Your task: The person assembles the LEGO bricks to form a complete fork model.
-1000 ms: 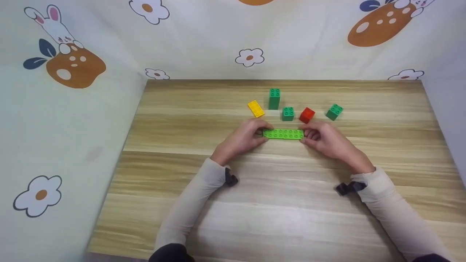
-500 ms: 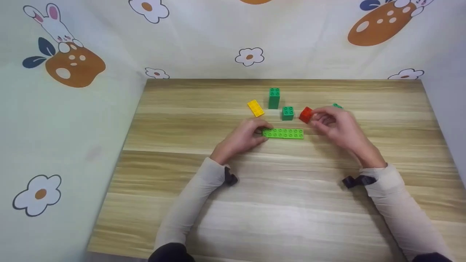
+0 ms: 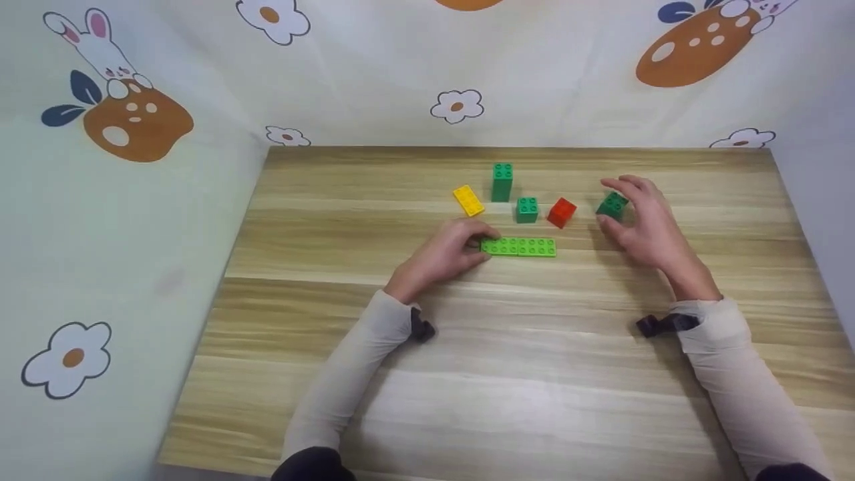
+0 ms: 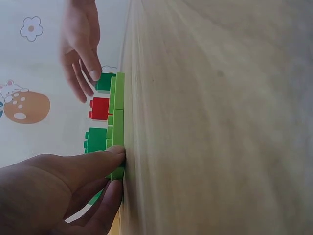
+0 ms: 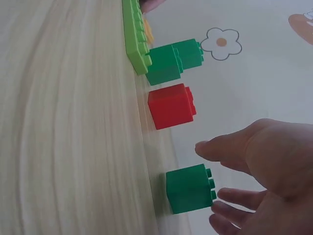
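Observation:
My left hand (image 3: 451, 252) pinches the left end of two light green bricks (image 3: 533, 248) lying end to end on the table. In the left wrist view, the thumb and a finger (image 4: 111, 200) grip that end low, at the table surface. My right hand (image 3: 644, 224) is spread at the rightmost dark green brick (image 3: 610, 203), thumb on the near side and fingers beyond it. In the right wrist view this dark green brick (image 5: 188, 191) sits on the table, with the fingers (image 5: 239, 196) and thumb apart around its studded side.
A red brick (image 3: 562, 212) stands between the right hand and a square green brick (image 3: 527, 210). Behind are a tall green brick (image 3: 502, 182) and a flat yellow brick (image 3: 468, 200). A patterned wall covering (image 3: 374, 80) borders the wooden table (image 3: 521, 374).
My right hand has let go of the light green bricks' right end and moved right, past the red brick, to the rightmost green brick, its fingers opening. The left hand has stayed put.

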Demonstrator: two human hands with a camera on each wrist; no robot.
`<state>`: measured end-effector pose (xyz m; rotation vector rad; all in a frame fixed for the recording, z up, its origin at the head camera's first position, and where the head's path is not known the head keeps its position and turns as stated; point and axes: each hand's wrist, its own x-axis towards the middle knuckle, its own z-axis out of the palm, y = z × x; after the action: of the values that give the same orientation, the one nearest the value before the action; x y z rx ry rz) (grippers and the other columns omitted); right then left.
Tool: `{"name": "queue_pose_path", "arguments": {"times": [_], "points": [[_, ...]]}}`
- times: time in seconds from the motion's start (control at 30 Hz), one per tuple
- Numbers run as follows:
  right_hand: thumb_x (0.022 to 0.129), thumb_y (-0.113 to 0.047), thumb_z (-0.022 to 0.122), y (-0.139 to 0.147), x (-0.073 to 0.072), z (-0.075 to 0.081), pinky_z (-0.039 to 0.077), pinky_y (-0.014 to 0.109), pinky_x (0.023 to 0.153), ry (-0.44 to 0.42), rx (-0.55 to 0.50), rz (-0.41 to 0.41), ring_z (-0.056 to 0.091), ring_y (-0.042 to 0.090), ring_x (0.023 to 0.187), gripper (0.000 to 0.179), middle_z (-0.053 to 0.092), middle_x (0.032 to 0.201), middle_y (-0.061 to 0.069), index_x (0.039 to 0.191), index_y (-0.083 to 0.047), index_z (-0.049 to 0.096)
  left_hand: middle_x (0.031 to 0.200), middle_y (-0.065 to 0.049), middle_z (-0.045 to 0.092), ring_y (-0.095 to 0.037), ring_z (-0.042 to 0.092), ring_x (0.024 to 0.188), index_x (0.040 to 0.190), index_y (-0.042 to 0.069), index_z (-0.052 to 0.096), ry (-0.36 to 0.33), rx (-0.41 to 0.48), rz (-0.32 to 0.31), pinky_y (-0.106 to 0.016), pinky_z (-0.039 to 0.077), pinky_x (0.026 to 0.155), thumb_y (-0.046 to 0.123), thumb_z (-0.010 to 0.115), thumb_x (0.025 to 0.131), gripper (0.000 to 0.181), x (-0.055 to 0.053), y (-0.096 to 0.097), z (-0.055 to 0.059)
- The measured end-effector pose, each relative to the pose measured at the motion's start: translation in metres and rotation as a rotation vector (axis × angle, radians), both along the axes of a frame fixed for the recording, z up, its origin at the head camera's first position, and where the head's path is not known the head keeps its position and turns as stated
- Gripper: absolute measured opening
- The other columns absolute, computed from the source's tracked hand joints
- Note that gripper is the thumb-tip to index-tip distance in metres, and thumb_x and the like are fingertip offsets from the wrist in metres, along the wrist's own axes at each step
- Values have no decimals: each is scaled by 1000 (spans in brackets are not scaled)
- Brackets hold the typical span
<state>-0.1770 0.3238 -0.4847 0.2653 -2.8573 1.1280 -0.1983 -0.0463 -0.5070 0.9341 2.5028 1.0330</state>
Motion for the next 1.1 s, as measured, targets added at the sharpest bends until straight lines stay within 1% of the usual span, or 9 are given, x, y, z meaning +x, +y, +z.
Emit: {"name": "queue_pose_path", "arguments": {"times": [0.1, 0.2, 0.27, 0.43, 0.53, 0.67, 0.8, 0.97, 1.1], "points": [[98, 3, 71, 3, -1, -2, 40, 72, 119, -8, 2, 27, 42, 52, 150, 59, 42, 165, 29, 155, -4, 56, 135, -4, 75, -17, 69, 118, 137, 12, 73, 2, -7, 0, -32, 60, 106, 9, 80, 98, 40, 0, 0, 0], [96, 10, 65, 4, -1, -2, 48, 69, 112, 8, -4, 44, 53, 49, 141, 57, 53, 157, 30, 151, -1, 58, 135, -4, 75, -19, 69, 119, 137, 11, 73, -3, 1, -4, -33, 59, 106, 9, 80, 98, 40, 0, 0, 0], [96, 12, 64, 5, -1, -2, 49, 70, 110, 14, -6, 45, 57, 48, 134, 55, 58, 150, 31, 149, 0, 60, 134, -5, 75, -20, 69, 119, 137, 10, 74, -4, 8, -6, -33, 59, 106, 8, 80, 98, 39, 1, 0, 1], [99, 0, 73, 3, 0, 0, 50, 65, 103, -13, 10, 24, 60, 44, 126, 47, 62, 144, 30, 145, 0, 64, 134, -7, 76, -22, 69, 121, 136, 8, 74, 4, 13, -14, -34, 59, 107, 9, 80, 98, 38, 0, 0, 1], [98, -8, 78, 3, 0, 1, 50, 62, 102, -48, 24, 14, 59, 43, 124, 49, 62, 142, 28, 145, 0, 64, 135, -7, 75, -21, 69, 122, 136, 8, 74, 3, 10, -14, -34, 58, 108, 10, 79, 99, 38, 0, 1, 1], [96, -5, 80, 3, 1, 2, 50, 65, 108, -101, 46, 25, 59, 45, 126, 54, 59, 144, 29, 146, 0, 63, 135, -6, 75, -21, 69, 121, 137, 9, 74, 1, 8, -11, -34, 58, 108, 10, 79, 99, 38, 0, 1, 0], [96, -2, 78, 1, 2, 3, 52, 66, 105, -110, 59, 42, 61, 46, 122, 50, 62, 140, 29, 144, 0, 65, 135, -6, 75, -21, 69, 122, 136, 8, 73, 7, 9, -14, -35, 58, 109, 10, 79, 99, 38, 0, 1, 1], [95, -4, 80, -2, 3, 3, 56, 56, 99, -71, 53, 51, 67, 40, 113, 43, 69, 128, 24, 136, 0, 70, 136, -8, 75, -22, 69, 124, 136, 7, 73, 14, 11, -20, -35, 57, 111, 9, 80, 98, 38, 0, 1, 0], [94, -7, 83, -5, 4, 6, 59, 43, 95, -99, 40, 75, 70, 35, 111, 41, 71, 124, 18, 133, -3, 72, 136, -8, 75, -22, 69, 125, 136, 8, 73, 15, 13, -17, -36, 57, 111, 10, 80, 98, 38, 0, 1, -1]]}}
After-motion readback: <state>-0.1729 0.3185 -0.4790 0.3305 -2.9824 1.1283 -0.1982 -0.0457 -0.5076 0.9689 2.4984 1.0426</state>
